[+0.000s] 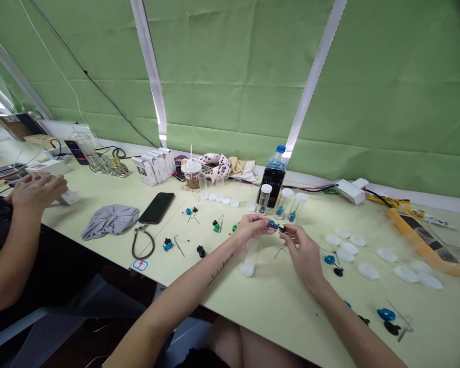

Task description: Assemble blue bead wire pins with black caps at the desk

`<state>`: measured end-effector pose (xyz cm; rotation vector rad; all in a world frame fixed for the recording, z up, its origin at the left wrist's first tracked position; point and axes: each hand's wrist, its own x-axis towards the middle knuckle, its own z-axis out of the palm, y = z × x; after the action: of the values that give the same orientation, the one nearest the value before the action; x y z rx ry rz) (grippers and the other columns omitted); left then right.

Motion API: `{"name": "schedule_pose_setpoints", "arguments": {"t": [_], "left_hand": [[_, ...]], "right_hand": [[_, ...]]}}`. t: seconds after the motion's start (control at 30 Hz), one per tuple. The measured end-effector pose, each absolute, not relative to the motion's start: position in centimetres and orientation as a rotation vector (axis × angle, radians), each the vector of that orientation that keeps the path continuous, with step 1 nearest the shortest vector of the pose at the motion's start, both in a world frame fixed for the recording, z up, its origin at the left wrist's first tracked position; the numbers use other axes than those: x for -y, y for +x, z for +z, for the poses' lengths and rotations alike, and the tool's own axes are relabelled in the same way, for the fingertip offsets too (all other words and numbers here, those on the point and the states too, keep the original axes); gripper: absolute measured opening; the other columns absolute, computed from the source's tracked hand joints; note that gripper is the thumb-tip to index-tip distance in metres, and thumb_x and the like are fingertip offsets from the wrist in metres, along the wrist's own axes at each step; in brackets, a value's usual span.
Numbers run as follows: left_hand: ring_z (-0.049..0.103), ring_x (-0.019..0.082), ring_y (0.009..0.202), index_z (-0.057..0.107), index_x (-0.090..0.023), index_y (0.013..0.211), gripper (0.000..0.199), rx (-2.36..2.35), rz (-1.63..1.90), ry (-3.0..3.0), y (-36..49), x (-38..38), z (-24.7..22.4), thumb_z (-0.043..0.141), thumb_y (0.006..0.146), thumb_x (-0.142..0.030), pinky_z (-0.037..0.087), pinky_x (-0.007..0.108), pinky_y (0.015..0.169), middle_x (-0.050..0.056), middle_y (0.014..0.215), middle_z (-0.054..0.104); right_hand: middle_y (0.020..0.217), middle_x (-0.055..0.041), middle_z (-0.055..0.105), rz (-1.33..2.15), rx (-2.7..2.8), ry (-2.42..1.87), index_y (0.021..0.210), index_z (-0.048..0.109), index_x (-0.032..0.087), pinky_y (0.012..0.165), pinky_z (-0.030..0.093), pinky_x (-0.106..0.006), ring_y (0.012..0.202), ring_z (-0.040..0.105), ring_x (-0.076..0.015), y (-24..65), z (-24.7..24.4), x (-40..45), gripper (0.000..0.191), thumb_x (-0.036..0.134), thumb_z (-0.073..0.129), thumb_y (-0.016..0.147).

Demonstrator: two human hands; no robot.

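My left hand (252,228) pinches a small blue metal part (273,225) above the table. Close on its right, my right hand (299,249) has its fingertips closed on a small black piece (281,229) that meets the blue part. Under my left hand a clear tube (249,260) with a white end lies on the table. Behind my hands stand capped tubes (286,202) holding blue parts and metal pins. A bent metal key (279,252) lies just below my hands. Blue and black parts (330,259) lie to the right.
White round caps (368,271) and an orange device (425,240) are on the right. A phone showing a timer (271,187) leans on a bottle. Further left are a dark phone (157,208), a grey cloth (112,221), a drink cup (191,175) and another person's hands (39,189).
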<state>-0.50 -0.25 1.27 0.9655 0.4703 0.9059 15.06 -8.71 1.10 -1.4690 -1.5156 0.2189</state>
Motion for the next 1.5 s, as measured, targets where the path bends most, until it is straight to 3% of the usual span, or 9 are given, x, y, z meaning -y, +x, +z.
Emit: {"name": "schedule_pose_setpoints", "arguments": {"t": [0.33,0.7,0.9,1.5], "left_hand": [[0.069,0.017,0.073,0.067,-0.007,0.086,0.037,-0.479,0.904,0.992,-0.51,-0.01,0.78,0.082,0.06,-0.03,0.052,0.034,0.082,0.01,0.084,0.071],[0.068,0.016,0.071,0.068,-0.007,0.085,0.037,-0.474,0.907,0.994,-0.5,0.22,1.09,0.081,0.061,-0.032,0.051,0.034,0.081,0.01,0.084,0.071],[0.068,0.016,0.07,0.067,-0.008,0.083,0.036,-0.461,0.916,0.98,-0.4,0.37,1.17,0.08,0.063,-0.034,0.051,0.035,0.082,0.009,0.082,0.07],[0.069,0.018,0.077,0.06,-0.01,0.086,0.033,-0.42,0.868,0.991,-0.58,0.48,1.13,0.076,0.068,-0.032,0.051,0.038,0.086,0.01,0.089,0.07]], "right_hand": [[0.093,-0.0071,0.069,0.237,1.517,-1.484,0.105,0.058,0.02,0.065,0.054,-0.035,0.069,0.065,-0.0183,15.05,1.06,8.8,0.036,0.05,0.047,0.088],[0.086,-0.0059,0.068,0.298,1.497,-1.488,0.107,0.057,0.02,0.065,0.053,-0.034,0.07,0.066,-0.0193,15.12,1.01,8.81,0.036,0.049,0.048,0.088],[0.093,-0.0071,0.067,0.32,1.473,-1.45,0.112,0.054,0.021,0.065,0.055,-0.034,0.074,0.066,-0.0198,14.87,1.21,9.01,0.037,0.049,0.047,0.088],[0.089,-0.0078,0.069,0.314,1.507,-1.459,0.104,0.057,0.019,0.064,0.054,-0.035,0.071,0.067,-0.0202,15.13,0.97,8.84,0.039,0.053,0.046,0.087]]}}
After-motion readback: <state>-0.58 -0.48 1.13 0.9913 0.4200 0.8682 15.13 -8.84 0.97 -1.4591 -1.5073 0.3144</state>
